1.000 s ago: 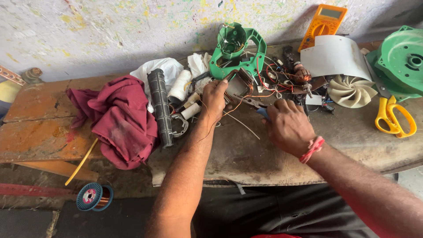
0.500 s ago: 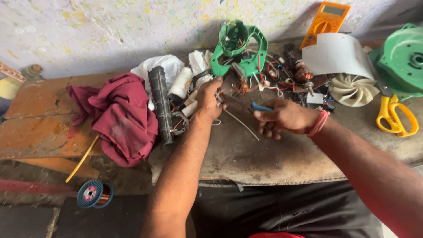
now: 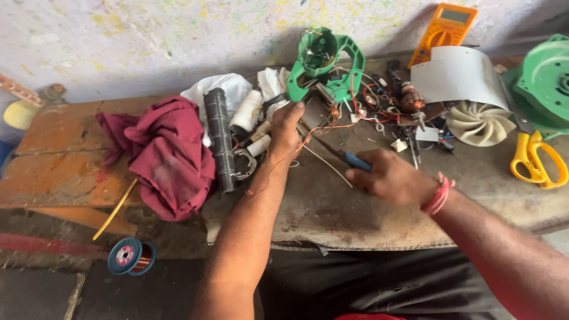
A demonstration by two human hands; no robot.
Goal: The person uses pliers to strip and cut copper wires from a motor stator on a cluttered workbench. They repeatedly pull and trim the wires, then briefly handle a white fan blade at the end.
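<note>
Head view: my left hand [image 3: 285, 131] pinches the copper-wound part [image 3: 317, 112] under the green housing [image 3: 328, 68]. My right hand [image 3: 391, 176] (farther back) grips a blue-handled tool [image 3: 339, 155], its shaft slanting up-left toward that part.

Lighting: soft, diffuse daylight, fairly bright, even across the bench. No hard shadows, just faint soft ones under the maroon cloth [image 3: 163, 157] and the forearms. No glare or blown highlights; white fan impeller [image 3: 479, 122] at upper right holds detail. Lower edge of the frame goes dim under the bench. Mild motion blur on right hand [image 3: 391, 176], left hand [image 3: 286, 131] sharper. Wide-angle distortion: bench edge bows, corners stretch. Wall at top slightly soft. Colours saturated; some compression noise in the dark areas.
</note>
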